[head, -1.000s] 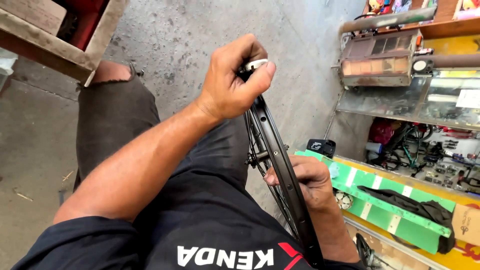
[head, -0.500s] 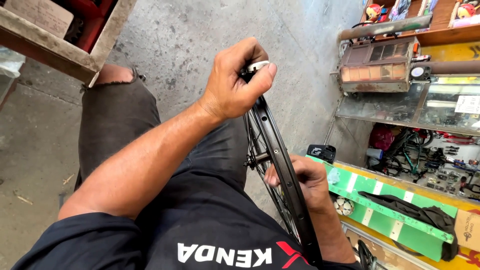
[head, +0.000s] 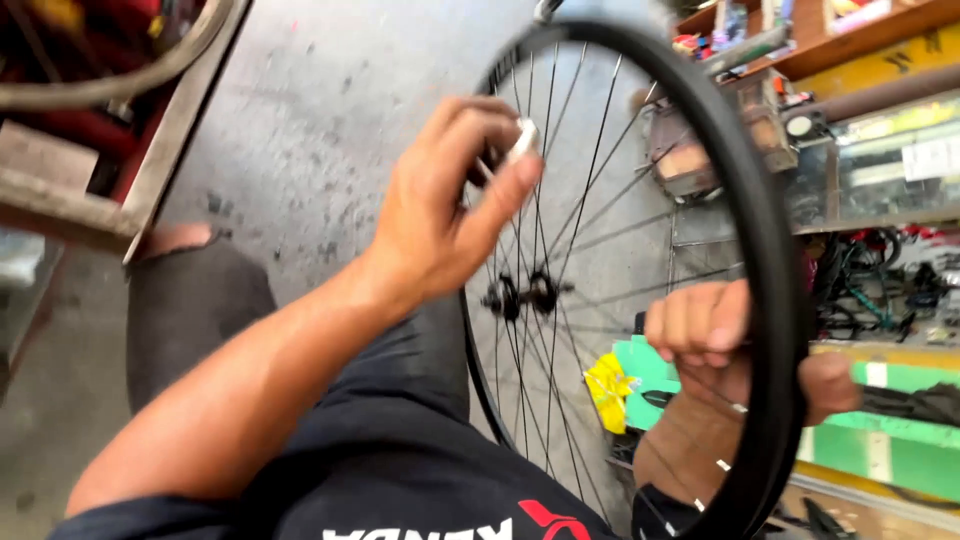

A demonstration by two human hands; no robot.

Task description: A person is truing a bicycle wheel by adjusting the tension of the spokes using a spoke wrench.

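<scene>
The left hand [head: 440,220] is pinching a small silvery tool [head: 520,140] against the spokes; the right hand [head: 715,340] is gripping the black bicycle wheel [head: 770,260] by its rim, upright above the lap.

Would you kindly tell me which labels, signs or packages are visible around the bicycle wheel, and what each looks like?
White paper label: right, on the glass counter front; rectangular, print too small to read.
Yellow band sign: upper right, under the wooden shelf; long strip with dark markings.
Green board: lower right, behind the wheel; flat, green with white patches.
Yellow packet: seen through the spokes; crumpled, bright yellow.
</scene>
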